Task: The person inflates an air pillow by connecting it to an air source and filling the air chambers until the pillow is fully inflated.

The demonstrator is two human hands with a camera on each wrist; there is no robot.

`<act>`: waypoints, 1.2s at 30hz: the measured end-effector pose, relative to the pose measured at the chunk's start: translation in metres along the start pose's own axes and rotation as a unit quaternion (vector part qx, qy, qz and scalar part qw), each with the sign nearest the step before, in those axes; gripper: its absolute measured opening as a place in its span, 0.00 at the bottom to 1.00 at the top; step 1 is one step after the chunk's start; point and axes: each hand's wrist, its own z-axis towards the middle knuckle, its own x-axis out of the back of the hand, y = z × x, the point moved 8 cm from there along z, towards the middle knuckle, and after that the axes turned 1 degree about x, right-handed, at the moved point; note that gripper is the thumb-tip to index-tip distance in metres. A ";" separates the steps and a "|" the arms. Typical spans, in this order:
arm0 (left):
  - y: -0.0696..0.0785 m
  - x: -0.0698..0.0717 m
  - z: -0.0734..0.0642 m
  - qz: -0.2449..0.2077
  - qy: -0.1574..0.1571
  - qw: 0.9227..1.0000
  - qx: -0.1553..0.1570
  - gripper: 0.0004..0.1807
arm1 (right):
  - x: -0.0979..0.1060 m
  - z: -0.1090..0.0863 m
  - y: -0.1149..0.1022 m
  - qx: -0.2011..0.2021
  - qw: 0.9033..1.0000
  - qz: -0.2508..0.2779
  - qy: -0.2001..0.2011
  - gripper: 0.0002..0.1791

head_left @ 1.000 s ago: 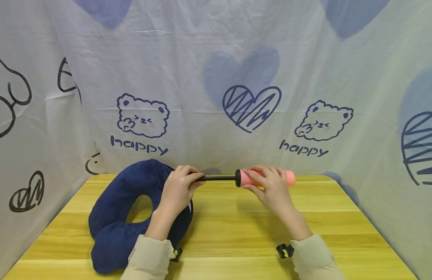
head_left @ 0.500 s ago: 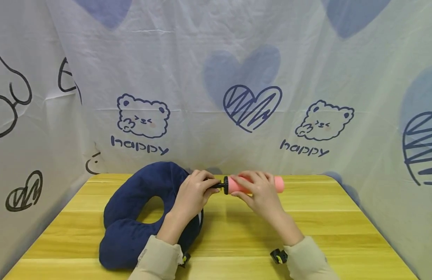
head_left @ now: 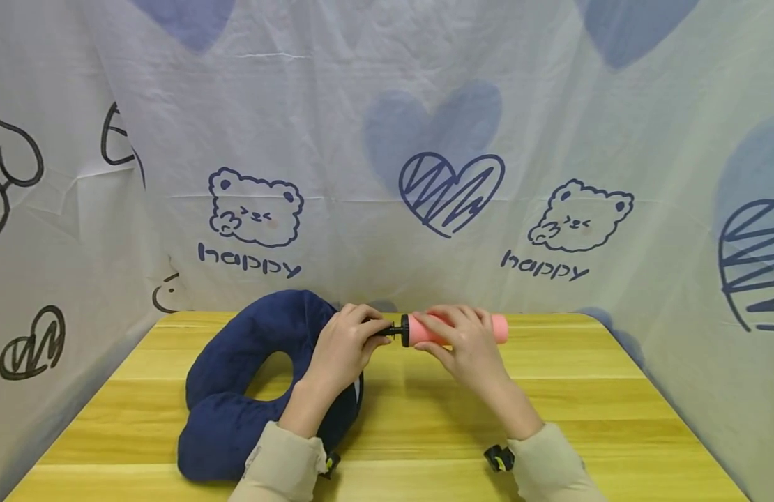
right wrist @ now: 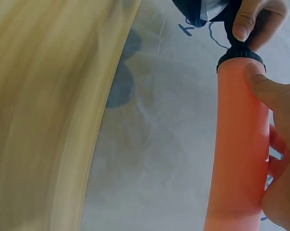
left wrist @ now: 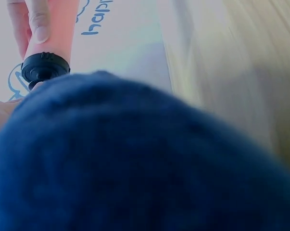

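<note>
A pink hand pump [head_left: 500,329] with a black collar [head_left: 405,330] lies sideways between my hands, toward the back of the table. My right hand [head_left: 471,341] wraps around its pink barrel [right wrist: 238,144], thumb close to the collar. At the other end, my left hand [head_left: 344,343] grips the black handle [right wrist: 231,29], most of which its fingers hide. Only a short bit of rod shows between handle and collar. A navy neck pillow [head_left: 236,359] sits beneath and beside my left forearm; in the left wrist view, the blurred pillow [left wrist: 135,159] fills much of the picture.
The wood-grain table [head_left: 588,390] extends to the right of the hands. White cloth [head_left: 349,132] printed with hearts and bears hangs behind it and along both sides.
The rod has slid into the barrel, bringing my hands closer together. My left hand and the pillow shifted right, my right hand slightly left; the last half second shows almost no movement.
</note>
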 end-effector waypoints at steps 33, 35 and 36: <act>-0.019 0.012 -0.005 0.015 0.004 0.999 0.031 0.12 | 0.009 -0.004 0.021 -0.040 0.999 -0.011 -0.017 0.27; -0.013 0.007 -0.004 0.008 0.002 1.000 0.018 0.12 | 0.006 -0.003 0.015 -0.031 0.999 -0.011 -0.021 0.27; -0.010 0.005 -0.004 0.004 0.002 1.000 0.013 0.12 | 0.004 -0.003 0.013 -0.025 0.999 -0.012 -0.021 0.27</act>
